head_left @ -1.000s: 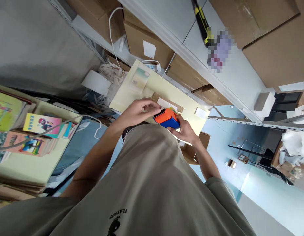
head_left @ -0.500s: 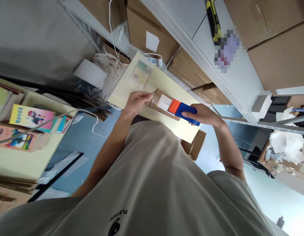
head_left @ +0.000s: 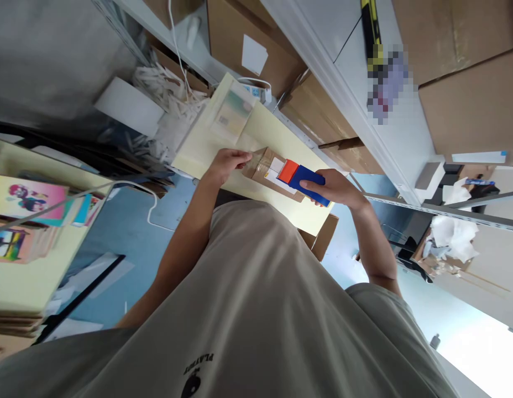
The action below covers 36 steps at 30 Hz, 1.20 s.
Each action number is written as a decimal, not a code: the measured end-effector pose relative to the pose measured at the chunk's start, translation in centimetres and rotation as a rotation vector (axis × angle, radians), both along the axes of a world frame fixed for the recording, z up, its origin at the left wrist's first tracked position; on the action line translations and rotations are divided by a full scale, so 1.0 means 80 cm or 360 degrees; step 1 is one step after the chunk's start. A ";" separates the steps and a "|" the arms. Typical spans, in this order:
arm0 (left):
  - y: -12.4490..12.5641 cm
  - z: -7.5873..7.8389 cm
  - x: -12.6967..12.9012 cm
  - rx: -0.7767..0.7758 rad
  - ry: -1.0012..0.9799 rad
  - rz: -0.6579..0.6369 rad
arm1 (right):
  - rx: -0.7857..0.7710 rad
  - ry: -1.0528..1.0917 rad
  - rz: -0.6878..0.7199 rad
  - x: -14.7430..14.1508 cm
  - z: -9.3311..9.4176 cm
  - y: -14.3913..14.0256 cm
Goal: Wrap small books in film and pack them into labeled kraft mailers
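Observation:
On a pale yellow table (head_left: 265, 124) lies a small brown cardboard box (head_left: 261, 166) with a white label (head_left: 275, 167) on top. My right hand (head_left: 338, 187) grips a blue tape dispenser (head_left: 308, 182) with an orange end, the thumb lying across its top. That orange end rests on or just over the label and hides part of it. At the box's left end my left hand (head_left: 226, 165) is closed in a pinch, thumb against fingers. A thin see-through strip, which looks like clear tape (head_left: 249, 160), runs from these fingertips to the box.
Behind the table stand large cartons (head_left: 235, 41) and a power strip (head_left: 252, 91). A clear-covered sheet (head_left: 233, 113) lies at the table's left. Beyond it is a heap of white scraps (head_left: 157, 88). A shelf (head_left: 314, 50) overhangs the right. Books (head_left: 30, 199) fill a left table.
The dispenser has shifted left along the box, and its orange end now covers more of the label. My left hand keeps its pinch. The whole view has turned slightly.

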<state>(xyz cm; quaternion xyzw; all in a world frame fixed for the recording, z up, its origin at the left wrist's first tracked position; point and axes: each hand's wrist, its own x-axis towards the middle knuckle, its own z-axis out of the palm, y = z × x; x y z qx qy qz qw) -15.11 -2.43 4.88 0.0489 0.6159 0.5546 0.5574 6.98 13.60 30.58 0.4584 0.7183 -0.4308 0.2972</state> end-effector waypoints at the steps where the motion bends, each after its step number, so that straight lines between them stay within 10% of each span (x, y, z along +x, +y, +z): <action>1: 0.002 -0.005 0.000 -0.0011 0.0005 -0.0008 | -0.0009 0.0003 -0.0023 -0.003 -0.001 0.001; 14: 0.009 -0.031 0.022 -0.0032 -0.0117 -0.0093 | -0.0002 -0.0057 -0.0093 -0.011 -0.010 0.004; 23: 0.000 -0.029 0.028 -0.0208 0.0401 -0.0044 | 0.0007 -0.0075 -0.0108 -0.001 -0.014 0.003; 31: -0.007 0.041 0.033 0.0709 0.1205 -0.0860 | 0.0040 -0.0054 -0.0024 0.008 -0.015 -0.001; 36: 0.018 0.043 0.056 0.0772 0.1662 -0.1392 | 0.0014 -0.0037 0.0039 0.015 -0.023 0.001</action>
